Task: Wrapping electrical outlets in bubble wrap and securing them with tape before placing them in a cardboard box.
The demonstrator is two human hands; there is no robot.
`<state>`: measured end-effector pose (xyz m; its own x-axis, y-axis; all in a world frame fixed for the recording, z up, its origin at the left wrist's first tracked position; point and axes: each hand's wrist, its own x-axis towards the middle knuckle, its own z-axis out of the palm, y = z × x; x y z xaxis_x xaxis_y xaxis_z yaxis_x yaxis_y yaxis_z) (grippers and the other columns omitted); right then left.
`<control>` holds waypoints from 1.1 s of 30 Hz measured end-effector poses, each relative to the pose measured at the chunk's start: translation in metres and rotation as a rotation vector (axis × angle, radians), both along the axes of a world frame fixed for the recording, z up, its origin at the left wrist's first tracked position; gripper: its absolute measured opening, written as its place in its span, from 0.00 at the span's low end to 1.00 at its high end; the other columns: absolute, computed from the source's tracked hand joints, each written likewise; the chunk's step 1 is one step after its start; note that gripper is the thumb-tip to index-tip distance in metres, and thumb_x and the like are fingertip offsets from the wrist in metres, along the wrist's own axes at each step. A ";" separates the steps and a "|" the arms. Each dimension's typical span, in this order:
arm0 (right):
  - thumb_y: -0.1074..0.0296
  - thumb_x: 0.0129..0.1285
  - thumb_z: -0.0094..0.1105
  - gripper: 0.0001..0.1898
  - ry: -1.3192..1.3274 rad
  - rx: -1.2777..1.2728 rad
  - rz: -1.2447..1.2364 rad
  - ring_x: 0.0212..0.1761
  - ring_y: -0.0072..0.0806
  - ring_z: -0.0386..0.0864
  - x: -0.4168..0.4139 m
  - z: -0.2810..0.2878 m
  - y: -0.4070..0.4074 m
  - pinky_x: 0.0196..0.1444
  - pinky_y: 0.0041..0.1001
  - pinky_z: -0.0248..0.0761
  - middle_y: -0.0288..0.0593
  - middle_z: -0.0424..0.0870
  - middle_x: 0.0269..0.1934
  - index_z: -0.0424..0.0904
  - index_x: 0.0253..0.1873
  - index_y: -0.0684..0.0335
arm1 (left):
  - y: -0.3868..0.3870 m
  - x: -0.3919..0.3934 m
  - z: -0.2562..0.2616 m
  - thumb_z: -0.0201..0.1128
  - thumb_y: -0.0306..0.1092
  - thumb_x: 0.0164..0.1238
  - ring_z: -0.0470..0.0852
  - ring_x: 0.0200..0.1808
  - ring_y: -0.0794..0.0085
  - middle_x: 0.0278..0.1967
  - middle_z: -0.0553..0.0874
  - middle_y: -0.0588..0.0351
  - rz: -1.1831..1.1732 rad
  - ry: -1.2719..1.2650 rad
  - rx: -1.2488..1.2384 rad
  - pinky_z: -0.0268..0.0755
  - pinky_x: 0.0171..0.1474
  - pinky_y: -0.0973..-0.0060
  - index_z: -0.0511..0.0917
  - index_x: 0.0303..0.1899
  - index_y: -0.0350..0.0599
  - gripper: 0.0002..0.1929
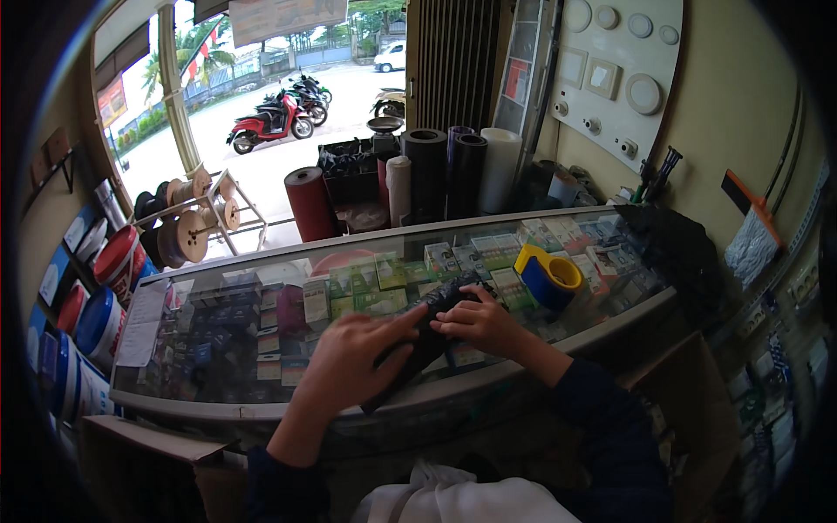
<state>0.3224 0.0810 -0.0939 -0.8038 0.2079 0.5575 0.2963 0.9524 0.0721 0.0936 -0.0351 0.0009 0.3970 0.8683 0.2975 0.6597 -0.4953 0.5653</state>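
A dark bundle wrapped in black plastic (pixel 424 341) lies slantwise on a glass-topped display counter (pixel 216 281), its near end at the front edge. My left hand (pixel 356 353), slightly blurred, is over the bundle's near left part with index finger and thumb spread; whether it presses on the plastic is unclear. My right hand (pixel 480 321) grips the bundle's far right part, fingers bent over the crinkled plastic. Just right of that hand stands a tape dispenser (pixel 549 278), blue and yellow with a roll in it.
Under the glass are several small product boxes (pixel 391 270). A written paper sheet (pixel 141 323) lies on the counter's left end, black plastic (pixel 673 248) on its right. Beyond stand upright rolls (pixel 424 170) and cable spools (pixel 184 236); paint buckets (pixel 101 320) are left. Open cardboard (pixel 157 438) sits near me.
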 end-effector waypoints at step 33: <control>0.62 0.67 0.44 0.14 0.288 -0.065 -1.068 0.28 0.47 0.77 0.130 -0.002 0.068 0.32 0.39 0.69 0.52 0.77 0.25 0.73 0.31 0.66 | 0.085 0.014 -0.119 0.65 0.48 0.53 0.59 0.66 0.52 0.58 0.72 0.60 -0.075 -0.177 0.143 0.51 0.65 0.55 0.70 0.56 0.55 0.28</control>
